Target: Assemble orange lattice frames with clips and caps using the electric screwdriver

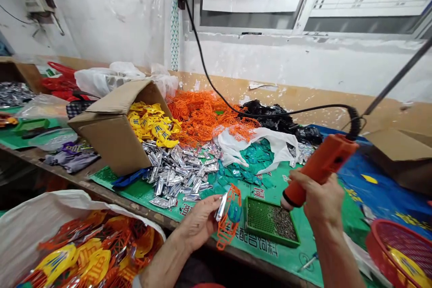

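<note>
My left hand point(201, 220) pinches a small assembly over the bench's front edge: an orange plastic lattice frame point(224, 239), a teal translucent piece point(235, 211) and a shiny silver piece point(222, 207). Wrapped in my right hand point(326, 200) is an orange-red electric screwdriver point(319, 171), tilted with its pale nose down. That nose hangs over the right end of a green tray point(254, 232), where many small dark screws point(285, 222) lie heaped. Whether the bit touches the screws, I cannot tell. A black cable point(353, 121) runs up from the tool.
A cardboard box point(108, 141) spills yellow pieces point(153, 123) beside silver parts point(184, 171), orange lattices point(199, 110) and teal pieces point(258, 155). Lower left stands a white sack point(20, 234) of assembled pieces. A red basket point(381, 245) sits at right. The black cable loops across the bench.
</note>
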Demonstrator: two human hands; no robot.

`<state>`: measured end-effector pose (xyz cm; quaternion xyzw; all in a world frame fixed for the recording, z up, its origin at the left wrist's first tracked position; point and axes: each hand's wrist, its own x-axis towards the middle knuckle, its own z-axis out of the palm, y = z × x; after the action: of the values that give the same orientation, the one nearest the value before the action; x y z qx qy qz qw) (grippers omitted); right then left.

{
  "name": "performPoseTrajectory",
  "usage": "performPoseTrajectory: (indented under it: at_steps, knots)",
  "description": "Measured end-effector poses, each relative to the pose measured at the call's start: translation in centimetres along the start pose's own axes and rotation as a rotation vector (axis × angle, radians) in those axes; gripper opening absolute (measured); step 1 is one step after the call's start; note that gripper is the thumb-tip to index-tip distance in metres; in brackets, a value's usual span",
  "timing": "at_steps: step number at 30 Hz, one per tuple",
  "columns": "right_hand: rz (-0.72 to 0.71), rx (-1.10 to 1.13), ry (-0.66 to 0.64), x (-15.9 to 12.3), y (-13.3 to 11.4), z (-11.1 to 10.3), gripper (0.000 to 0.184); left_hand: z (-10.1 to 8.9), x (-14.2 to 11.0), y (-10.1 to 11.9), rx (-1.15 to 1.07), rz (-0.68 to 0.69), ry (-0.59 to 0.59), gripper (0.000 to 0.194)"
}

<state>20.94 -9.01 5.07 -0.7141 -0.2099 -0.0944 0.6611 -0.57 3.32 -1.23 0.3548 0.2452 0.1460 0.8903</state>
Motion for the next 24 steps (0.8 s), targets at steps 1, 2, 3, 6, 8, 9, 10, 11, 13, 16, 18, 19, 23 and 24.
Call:
performPoseTrajectory:
  at_steps: [1, 2, 3, 6, 8, 9, 10, 11, 13, 16, 18, 19, 23, 24]
  knots:
    - [0.02, -0.044, 0.009, 0.0, 0.1, -0.1, 0.037, -0.1, -0.2, -0.1, -0.038, -0.031, -0.008, 0.027]
    - [0.035, -0.082, 0.019, -0.2, 0.1, -0.2, 0.042, -0.3, -0.3, -0.2, -0.07, -0.067, -0.016, 0.028]
    - [0.014, -0.136, 0.042, -0.7, 0.0, -0.3, 0.05, -0.4, -0.5, -0.4, -0.097, -0.104, -0.024, 0.028]
    - [-0.276, -0.346, 0.109, -3.6, -0.3, -0.8, 0.076, -1.1, -1.0, -1.1, -0.172, -0.189, -0.045, 0.027]
    - [-0.533, -0.408, -0.027, -6.5, -0.1, -1.1, 0.074, -1.5, -1.5, -1.7, -0.227, -0.202, -0.054, 0.023]
    - [-0.618, -0.386, -0.192, -8.0, 0.0, -1.3, 0.07, -1.5, -1.8, -2.1, -0.253, -0.199, -0.058, 0.02]
    - [-0.652, -0.351, -0.418, -9.5, 0.3, -1.5, 0.068, -1.6, -2.1, -2.4, -0.273, -0.199, -0.065, 0.017]
    - [-0.66, -0.319, -0.656, -10.9, 0.5, -1.6, 0.071, -1.6, -2.5, -2.6, -0.285, -0.212, -0.08, 0.016]
    - [-0.644, -0.265, -0.961, -13.0, 0.9, -1.4, 0.073, -1.6, -3.2, -3.0, -0.312, -0.196, -0.097, 0.012]
    - [-0.476, -0.186, -1.074, -14.4, 1.0, -0.3, 0.056, -1.7, -4.3, -2.7, -0.336, -0.147, -0.1, 0.014]
    - [-0.345, -0.167, -1.008, -14.7, 0.6, 0.9, 0.045, -1.6, -5.4, -1.9, -0.376, -0.046, -0.131, 0.023]
    - [-0.311, -0.168, -0.95, -14.8, 0.3, 1.4, 0.043, -1.5, -6.0, -1.5, -0.393, 0.027, -0.169, 0.032]
    - [-0.336, -0.151, -0.772, -15.8, -0.6, 3.4, 0.046, -1.6, -8.0, -0.3, -0.28, 0.321, -0.233, 0.058]
    - [-0.367, -0.144, -0.772, -16.1, -0.9, 3.9, 0.046, -1.8, -8.2, -0.1, -0.247, 0.349, -0.147, 0.057]
